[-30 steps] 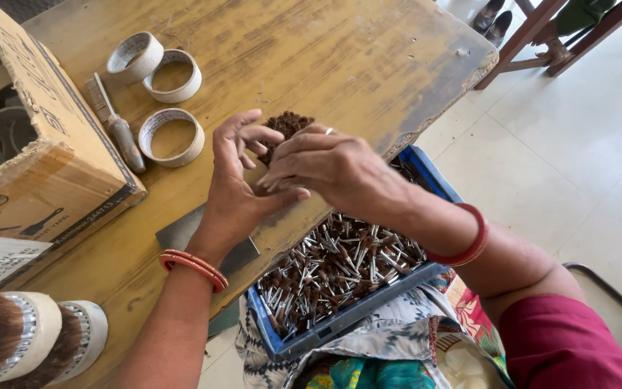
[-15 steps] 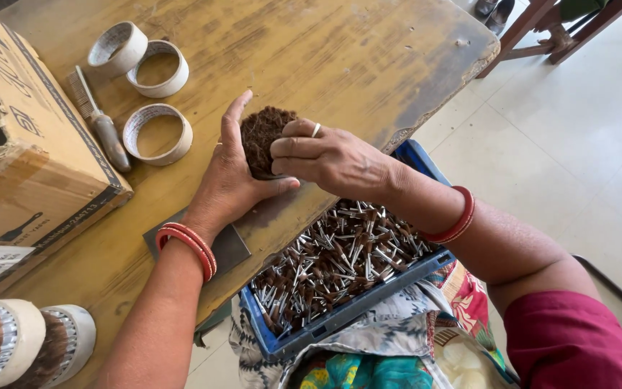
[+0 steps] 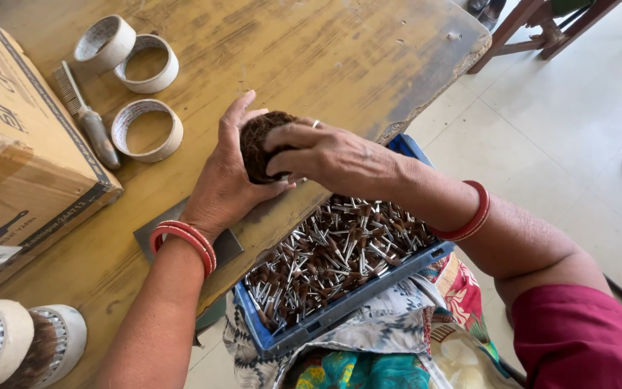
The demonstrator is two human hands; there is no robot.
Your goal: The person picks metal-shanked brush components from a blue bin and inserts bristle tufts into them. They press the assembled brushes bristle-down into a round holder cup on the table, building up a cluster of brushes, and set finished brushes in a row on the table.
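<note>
My left hand (image 3: 226, 173) cups a bunch of dark brown bristles (image 3: 257, 140) upright above the yellow wooden table (image 3: 304, 57). My right hand (image 3: 325, 155) presses on the bunch from the right, fingers wrapped over its top and side. Both wrists wear red bangles. Below the hands, on my lap, a blue tray (image 3: 340, 306) holds several small metal-ferruled brush heads with brown bristles. A flat grey plate (image 3: 224, 245) lies on the table under my left wrist.
Three white tape-like rings (image 3: 145, 130) and a small metal comb (image 3: 84, 115) lie at the table's left. A cardboard box (image 3: 16, 166) stands at the far left. Two bristle-filled rings (image 3: 30, 346) sit at the bottom left. Chair legs (image 3: 527, 29) stand on the tiled floor.
The bunch of bristles has grown more gathered and upright between my hands. My right hand has closed further over its top. The view has shifted slightly.
</note>
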